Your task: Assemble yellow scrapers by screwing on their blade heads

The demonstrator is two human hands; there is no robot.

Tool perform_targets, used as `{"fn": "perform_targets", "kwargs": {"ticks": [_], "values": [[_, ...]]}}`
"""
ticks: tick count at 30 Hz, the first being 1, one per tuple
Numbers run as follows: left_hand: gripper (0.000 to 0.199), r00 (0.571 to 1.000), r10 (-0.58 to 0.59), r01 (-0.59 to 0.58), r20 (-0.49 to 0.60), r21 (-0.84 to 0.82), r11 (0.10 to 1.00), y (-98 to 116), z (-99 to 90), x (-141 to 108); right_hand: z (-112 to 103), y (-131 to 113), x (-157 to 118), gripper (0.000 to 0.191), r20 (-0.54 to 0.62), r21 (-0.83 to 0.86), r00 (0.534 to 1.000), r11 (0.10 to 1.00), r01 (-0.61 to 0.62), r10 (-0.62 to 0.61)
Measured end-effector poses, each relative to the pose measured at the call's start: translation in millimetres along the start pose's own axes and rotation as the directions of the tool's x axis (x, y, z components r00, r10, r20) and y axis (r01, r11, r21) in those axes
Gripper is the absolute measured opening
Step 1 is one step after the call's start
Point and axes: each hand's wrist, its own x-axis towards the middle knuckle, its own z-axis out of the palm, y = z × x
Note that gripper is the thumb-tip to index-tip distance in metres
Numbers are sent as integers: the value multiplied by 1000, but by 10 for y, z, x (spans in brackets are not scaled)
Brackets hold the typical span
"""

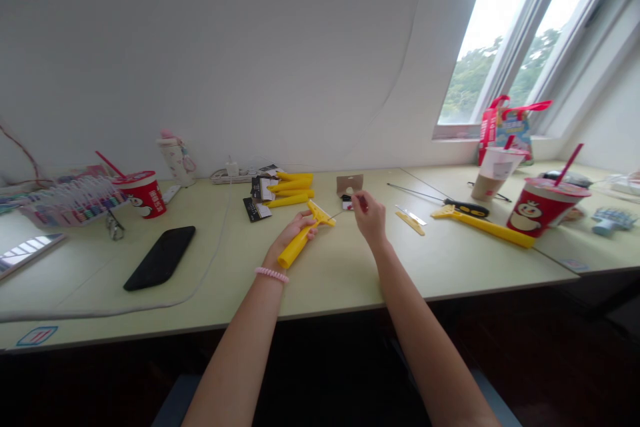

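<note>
Your left hand (293, 235) grips a yellow plastic scraper (301, 237) mid-tabletop (340, 283): fingers (311, 231) curl around the handle, whose butt end points toward you and whose wide head angles up and right, toward your right hand (369, 211). The right thumb and forefinger are pinched closed on a thin sliver (339, 212), likely metal, too fine to identify; it reaches left toward the scraper head, and whether they touch is unclear. Both forearms come in from the front edge, the left wearing a pink coil hair tie (271, 274). Just past your right fingertips lie a small dark-and-red item (346, 203) and a brown card (349, 185). Toward the rear edge, left of these, are a bundle of yellow scraper handles (290, 190) and black packaging cards (257, 209). Farther left are a black phone (160, 258) and a red paper cup (144, 195). To your right lie a black-handled screwdriver (465, 208), a second yellow scraper (483, 225) and a flat yellow strip (410, 223). At the right end stand another red paper cup (543, 205) and a plastic drink cup (495, 172).
</note>
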Motion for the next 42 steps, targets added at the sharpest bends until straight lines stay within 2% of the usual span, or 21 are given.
{"fn": "perform_targets", "kwargs": {"ticks": [5,7,10,11,13,16,20,22,24,27,29,31,38,42], "values": [[46,1000,9,-9,-2,-8,1000,3,0,0,-1,-4,0,23,-22,3,1000,1000,-16,16],[45,1000,21,-21,4,-17,1000,8,3,2,-16,-13,7,24,-82,12,994,998,-67,67],[46,999,35,-35,-2,-26,999,15,16,2,-43,0,25,29,-218,-14,962,985,-174,166],[46,999,39,-39,-7,-30,999,17,24,0,-46,15,31,30,-230,-29,955,979,-200,188],[46,999,41,-41,-14,-44,998,22,41,-9,-34,56,37,31,-172,-69,961,971,-231,216],[41,996,58,-61,-66,-54,997,30,63,-20,22,128,18,29,5,-188,961,944,-270,276],[36,971,134,-152,-200,-80,985,39,48,3,112,206,-65,27,156,-422,902,853,-308,403],[36,956,160,-190,-247,-105,976,39,24,26,158,217,-111,27,205,-516,882,812,-271,425],[36,946,176,-215,-273,-122,969,38,1,47,217,194,-146,26,227,-597,891,779,-192,393],[35,941,186,-234,-284,-143,962,37,-14,64,341,94,-169,28,314,-639,921,769,24,231],[35,941,192,-240,-278,-152,959,38,-9,60,438,13,-172,30,436,-590,893,784,192,109],[34,944,200,-243,-262,-142,960,41,3,46,531,-47,-171,31,524,-542,850,789,288,49],[35,948,220,-243,-231,-78,967,61,62,-21,658,-21,-137,28,601,-515,790,815,267,121],[35,962,167,-193,-216,-109,975,73,92,-39,606,48,-130,26,558,-503,818,842,196,142]]}}
